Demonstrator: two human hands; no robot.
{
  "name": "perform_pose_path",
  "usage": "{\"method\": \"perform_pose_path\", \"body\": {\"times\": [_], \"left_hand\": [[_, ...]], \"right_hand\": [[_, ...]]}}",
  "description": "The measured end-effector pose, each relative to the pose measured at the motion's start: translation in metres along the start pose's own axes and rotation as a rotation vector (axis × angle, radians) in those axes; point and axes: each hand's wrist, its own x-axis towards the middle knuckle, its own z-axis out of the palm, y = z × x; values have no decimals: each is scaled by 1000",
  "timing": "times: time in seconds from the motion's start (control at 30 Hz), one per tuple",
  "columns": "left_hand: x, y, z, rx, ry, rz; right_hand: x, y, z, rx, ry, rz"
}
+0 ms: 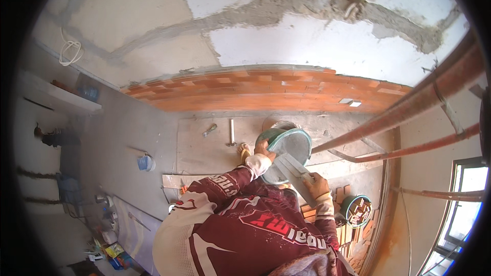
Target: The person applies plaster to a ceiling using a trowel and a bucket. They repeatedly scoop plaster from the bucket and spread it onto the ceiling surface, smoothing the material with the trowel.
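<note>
My left hand (264,150) grips the rim of a green bucket (310,145), tilted, its inside coated grey. My right hand (317,186) is closed around a flat metal plastering trowel (295,174). The broad blade slants up and left, its far end overlapping the bucket's near side. Whether the blade touches the bucket, I cannot tell. Part of another round container (283,124) shows just behind the bucket.
A hammer (232,133) lies left of the bucket, past my sandalled foot (245,151). Red scaffold pipes (409,115) cross the right side. Right of me stand a bucket of brick pieces (357,210) and loose bricks. A small blue bucket (146,163) is left; ahead rises a partly tiled wall (266,88).
</note>
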Motion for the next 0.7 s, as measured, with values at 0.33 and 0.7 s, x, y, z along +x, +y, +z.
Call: {"method": "perform_pose_path", "body": {"times": [0.33, 0.7], "left_hand": [[-99, 71, 99, 69, -407, -70], [-142, 128, 171, -73, -418, 566]], "right_hand": [[-105, 67, -48, -137, -25, 171], [-189, 113, -67, -75, 396, 424]]}}
